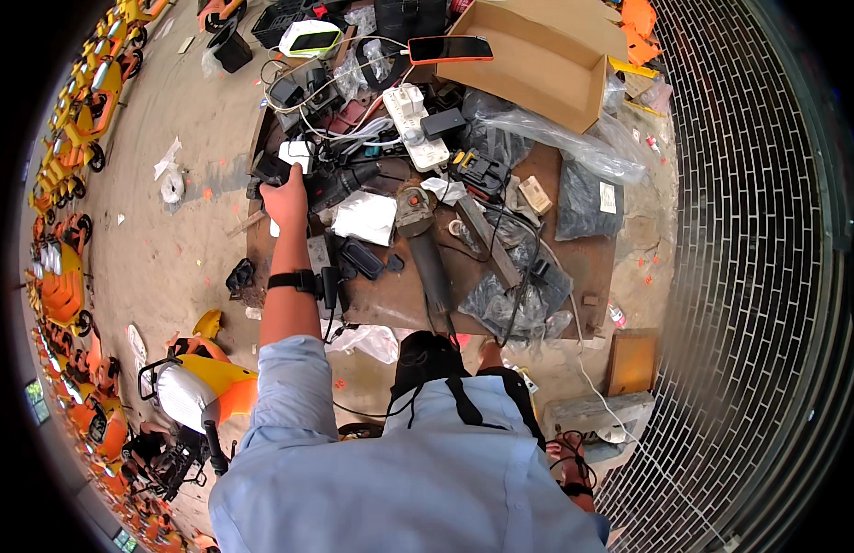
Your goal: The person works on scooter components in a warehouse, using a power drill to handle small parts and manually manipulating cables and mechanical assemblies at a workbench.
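My left hand (285, 199) reaches to the left edge of a cluttered table (381, 300). Its fingers are closed on a black boxy object (271, 170) whose kind I cannot make out. Beside it are a white charger-like block (296, 154) and a black power drill (342, 186). Right of the forearm lie a crumpled white sheet (365, 217) and a long dark angle grinder (422, 244). Low at my right side hangs my right hand (567, 450), with black cord looped over it near a concrete block (597, 419); its grip is unclear.
A white power strip (416, 126), an orange-edged phone (450, 50), a yellow-black battery tool (482, 173) and an open cardboard box (538, 64) crowd the far side. Yellow scooters (63, 276) line the left. A slatted shutter (749, 230) stands at the right.
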{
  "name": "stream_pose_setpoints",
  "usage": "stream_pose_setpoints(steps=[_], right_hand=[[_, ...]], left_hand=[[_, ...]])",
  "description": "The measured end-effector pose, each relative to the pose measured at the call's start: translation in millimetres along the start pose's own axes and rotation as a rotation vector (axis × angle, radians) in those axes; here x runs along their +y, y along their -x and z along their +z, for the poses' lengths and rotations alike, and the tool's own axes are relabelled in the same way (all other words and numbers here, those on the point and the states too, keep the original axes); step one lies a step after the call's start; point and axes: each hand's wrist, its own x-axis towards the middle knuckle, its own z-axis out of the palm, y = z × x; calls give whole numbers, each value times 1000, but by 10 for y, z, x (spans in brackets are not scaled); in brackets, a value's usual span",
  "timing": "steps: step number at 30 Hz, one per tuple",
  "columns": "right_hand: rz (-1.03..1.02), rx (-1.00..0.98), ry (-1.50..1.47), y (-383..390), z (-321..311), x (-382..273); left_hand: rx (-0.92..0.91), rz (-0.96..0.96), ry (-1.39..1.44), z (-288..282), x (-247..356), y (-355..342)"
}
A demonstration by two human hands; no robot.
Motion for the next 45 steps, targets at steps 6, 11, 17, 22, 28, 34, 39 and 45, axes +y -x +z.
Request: stream_pose_setpoints(steps=[6, 11, 17, 22, 28, 34, 39, 45], right_hand=[[-74, -131, -62, -589, 270, -89], [-86, -115, -44, -446, 637, -625], [-73, -77, -198, -320, 423, -249], [19, -46, -86, -176, 213, -90], [60, -59, 4, -161, 32, -211], [23, -155, 145, -419, -12, -754], [-62, -411, 346, -638, 332, -1886], [-306, -777, 670, -451, 1600, -3058]], left_hand=[[-389, -135, 476, -9, 808, 713], [-448, 75, 515, 615, 1631, 1371], [-511, 379, 318, 1439, 2212, 2217], [-648, 329, 147, 2050, 1881, 2349], [-833, 141, 508, 1502, 1336, 2152], [-1070, -136, 333, -340, 227, 1623], [-1034, -232, -74, -1485, -1284, 1499], [-783, 160, -489, -2506, -2105, 2316]])
